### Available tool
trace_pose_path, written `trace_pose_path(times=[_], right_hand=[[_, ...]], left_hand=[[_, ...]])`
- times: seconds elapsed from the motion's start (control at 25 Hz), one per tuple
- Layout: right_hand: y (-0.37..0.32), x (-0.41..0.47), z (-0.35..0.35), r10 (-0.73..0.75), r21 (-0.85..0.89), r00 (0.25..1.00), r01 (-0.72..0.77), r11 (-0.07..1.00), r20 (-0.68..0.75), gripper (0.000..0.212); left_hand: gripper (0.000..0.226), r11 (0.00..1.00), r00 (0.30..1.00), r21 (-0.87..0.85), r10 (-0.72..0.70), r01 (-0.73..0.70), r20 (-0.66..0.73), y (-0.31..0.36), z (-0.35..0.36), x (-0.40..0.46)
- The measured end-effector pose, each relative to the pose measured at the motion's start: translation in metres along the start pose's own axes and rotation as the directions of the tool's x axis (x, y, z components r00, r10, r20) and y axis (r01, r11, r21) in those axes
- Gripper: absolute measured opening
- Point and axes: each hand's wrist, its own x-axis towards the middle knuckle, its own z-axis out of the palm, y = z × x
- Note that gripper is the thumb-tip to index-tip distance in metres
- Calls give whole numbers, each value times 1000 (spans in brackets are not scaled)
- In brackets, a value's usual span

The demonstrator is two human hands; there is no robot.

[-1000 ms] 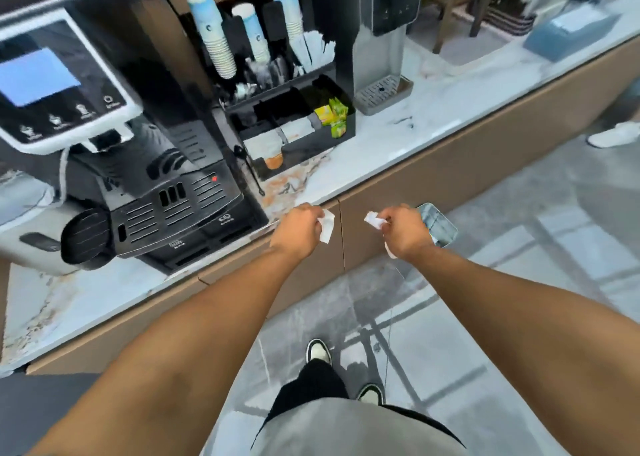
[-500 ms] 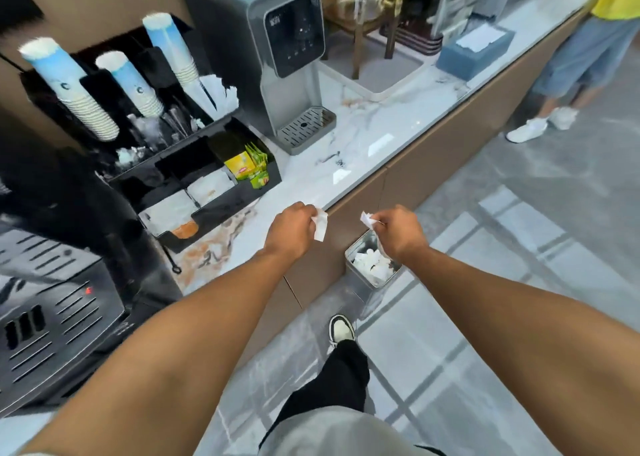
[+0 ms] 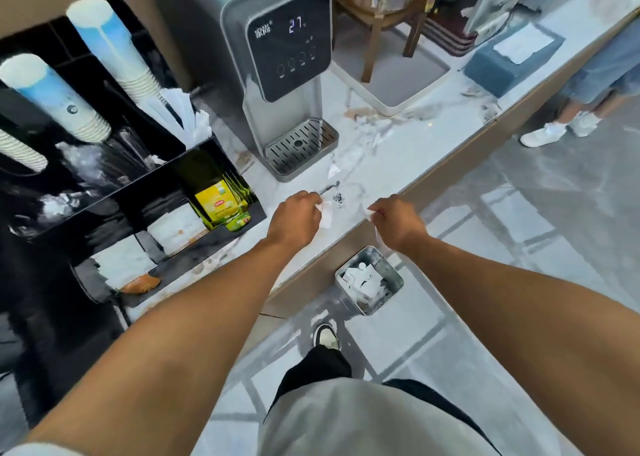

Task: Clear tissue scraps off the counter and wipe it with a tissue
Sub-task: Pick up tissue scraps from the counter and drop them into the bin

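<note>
My left hand point(image 3: 296, 218) is closed on a white tissue scrap point(image 3: 325, 213) over the front part of the marble counter point(image 3: 408, 151). My right hand point(image 3: 398, 222) pinches another white tissue scrap point(image 3: 367, 212) right at the counter's front edge. Between the two hands lie dark crumbs point(image 3: 338, 198) and a dark smear point(image 3: 329, 187). A small white scrap point(image 3: 333, 170) rests just in front of the water dispenser's drip tray point(image 3: 301, 144). On the floor below my right hand stands a metal bin point(image 3: 370, 280) with white tissue in it.
A grey water dispenser point(image 3: 277, 57) stands behind my hands. A black organiser point(image 3: 138, 192) with paper cups point(image 3: 114, 54) and tea bags point(image 3: 221, 204) fills the left. A blue tissue box point(image 3: 509, 57) sits far right. Another person's legs point(image 3: 588, 85) stand beside the counter.
The view has swung right along the counter, from the coffee machine to the water dispenser. Both hands keep their scraps and now hover by the crumbs; the bin sits below them.
</note>
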Motion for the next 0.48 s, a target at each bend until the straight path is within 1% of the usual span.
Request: trace_pose_path(times=[0.16,0.28,0.4,0.48], right_hand=[[15,25,4,4,6,998,-4,1000,63,27],[28,40,2,-11,5,994,11,1000,104,26],[42,55,-1,-76,-4,985,77,997,157,25],[52,65,-3,-134,-10,964,140,990,229,24]], left_hand=[[30,999,998,-29,-32,34,62,18,10,16],[30,998,995,-11,-55,56,82,33,16,26],[30,991,986,6,-131,131,107,47,28,26],[31,981,977,-10,-190,192,98,61,40,22]])
